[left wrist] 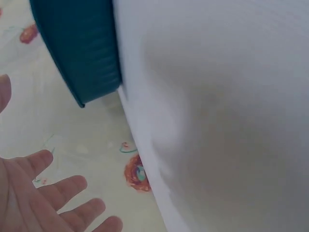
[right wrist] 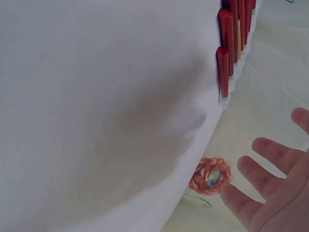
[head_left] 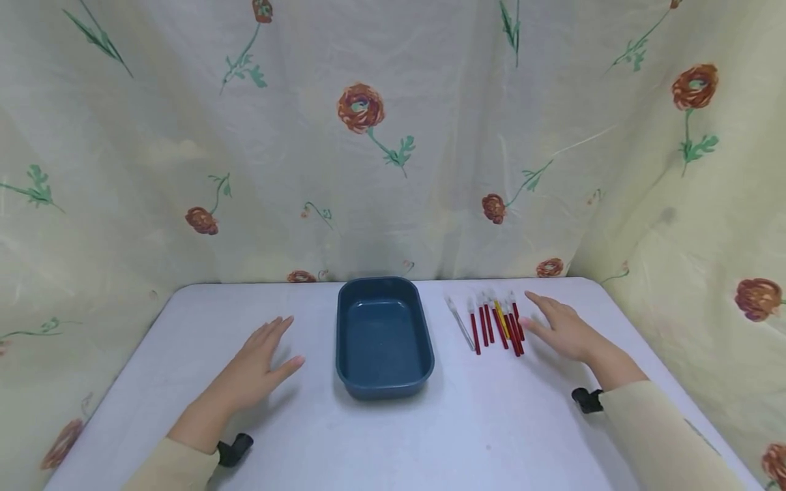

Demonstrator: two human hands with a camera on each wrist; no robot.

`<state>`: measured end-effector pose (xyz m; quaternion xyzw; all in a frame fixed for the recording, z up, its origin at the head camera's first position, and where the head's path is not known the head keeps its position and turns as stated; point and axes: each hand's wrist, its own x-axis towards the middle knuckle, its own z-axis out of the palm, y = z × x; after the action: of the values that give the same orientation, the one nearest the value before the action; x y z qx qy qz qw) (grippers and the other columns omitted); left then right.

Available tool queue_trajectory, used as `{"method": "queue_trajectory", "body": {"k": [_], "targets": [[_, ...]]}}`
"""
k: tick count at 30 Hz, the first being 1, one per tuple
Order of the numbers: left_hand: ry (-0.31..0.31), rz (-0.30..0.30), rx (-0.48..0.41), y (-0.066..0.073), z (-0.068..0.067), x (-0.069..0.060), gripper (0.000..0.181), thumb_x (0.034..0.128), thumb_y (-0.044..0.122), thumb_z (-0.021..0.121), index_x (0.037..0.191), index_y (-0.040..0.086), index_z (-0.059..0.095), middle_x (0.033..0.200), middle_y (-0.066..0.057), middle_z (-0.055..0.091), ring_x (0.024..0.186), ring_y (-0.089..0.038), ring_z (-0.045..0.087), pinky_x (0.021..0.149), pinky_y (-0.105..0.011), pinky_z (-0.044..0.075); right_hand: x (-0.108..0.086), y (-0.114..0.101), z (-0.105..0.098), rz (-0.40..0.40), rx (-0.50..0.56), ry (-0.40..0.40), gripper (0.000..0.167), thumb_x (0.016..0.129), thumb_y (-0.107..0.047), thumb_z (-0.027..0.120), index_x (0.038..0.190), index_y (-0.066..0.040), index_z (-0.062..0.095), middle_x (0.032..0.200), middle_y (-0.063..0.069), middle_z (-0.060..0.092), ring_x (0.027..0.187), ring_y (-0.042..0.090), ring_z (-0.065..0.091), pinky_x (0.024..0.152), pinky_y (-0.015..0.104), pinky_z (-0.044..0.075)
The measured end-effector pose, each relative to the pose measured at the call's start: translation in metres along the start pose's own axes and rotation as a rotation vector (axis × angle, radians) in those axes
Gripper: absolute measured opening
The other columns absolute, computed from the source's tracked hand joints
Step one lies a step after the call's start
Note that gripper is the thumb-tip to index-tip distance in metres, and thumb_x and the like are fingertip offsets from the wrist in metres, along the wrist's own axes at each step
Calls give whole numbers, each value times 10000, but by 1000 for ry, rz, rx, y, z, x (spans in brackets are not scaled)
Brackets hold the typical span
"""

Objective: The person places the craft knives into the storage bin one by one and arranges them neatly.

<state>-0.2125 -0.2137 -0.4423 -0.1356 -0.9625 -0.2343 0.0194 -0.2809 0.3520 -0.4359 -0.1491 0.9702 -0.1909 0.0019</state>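
A dark blue rectangular tub (head_left: pixel 385 391) stands on the white table, with nothing in it. My left hand (head_left: pixel 250 374) hovers to its left, fingers spread and apart from it. In the left wrist view the tub's ribbed side (left wrist: pixel 82 48) shows beyond the hand (left wrist: pixel 29 200). Right of the tub lies a loose row of slim pens with clear caps: several red pens (head_left: pixel 475 335), a silver one (head_left: pixel 462 327) and a yellow one (head_left: pixel 503 320). My right hand (head_left: pixel 566 333) is held just right of the row, fingers extended, nothing in its grasp.
The white table (head_left: pixel 393 443) ends at a pale curtain (head_left: pixel 282 170) with a flower print, which hangs behind and along both sides. Each wrist wears a small black device, one on the left (head_left: pixel 235 450) and one on the right (head_left: pixel 587 400).
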Motion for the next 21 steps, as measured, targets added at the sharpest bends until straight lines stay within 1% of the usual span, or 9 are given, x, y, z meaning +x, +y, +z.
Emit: {"method": "queue_trajectory", "body": {"k": [3,5,8,10,15,18,21], "targets": [[-7,1,-49,5,0,4,926,929,711,485,1593,116,239,1616,-210,257,1471,-431,247,1121,-653,264,5,1,0,6,35,2,750,1036,-498,473,1566,-17,253,1540,340,297,1400,569,243,1089,726,192],[-6,18,-87,8,2,7,923,930,700,498,1591,109,242,1614,-203,266,1464,-416,278,1124,-634,280,8,2,0,22,60,4,754,1036,-498,473,1571,-21,241,1555,330,280,1416,557,227,1103,715,180],[-19,25,-148,14,5,11,903,939,666,526,1594,117,235,1618,-186,265,1468,-397,283,1132,-618,282,13,2,2,41,98,7,760,1038,-492,473,1566,2,238,1562,330,266,1426,547,215,1118,697,177],[-40,8,-193,18,6,12,888,942,644,545,1598,138,225,1626,-176,252,1472,-399,275,1131,-623,279,16,2,3,55,121,7,748,1043,-480,468,1560,13,247,1558,336,265,1426,547,217,1121,688,184],[-95,-54,-302,29,11,16,871,939,621,572,1605,192,210,1637,-162,229,1435,-428,339,1093,-604,355,22,-1,4,93,166,6,740,1042,-502,452,1538,24,296,1504,365,328,1353,556,339,1075,688,286],[-108,-72,-363,35,13,20,829,957,545,604,1604,204,214,1640,-153,224,1426,-421,361,1079,-565,389,24,-2,4,125,179,8,719,1040,-489,470,1519,27,329,1469,370,371,1305,545,400,1039,685,338],[-100,-89,-415,39,16,24,795,970,459,636,1600,203,225,1638,-132,241,1428,-399,370,1073,-539,407,28,-3,5,165,198,9,684,1037,-451,503,1504,26,354,1449,360,404,1289,522,434,1028,662,373]]}}
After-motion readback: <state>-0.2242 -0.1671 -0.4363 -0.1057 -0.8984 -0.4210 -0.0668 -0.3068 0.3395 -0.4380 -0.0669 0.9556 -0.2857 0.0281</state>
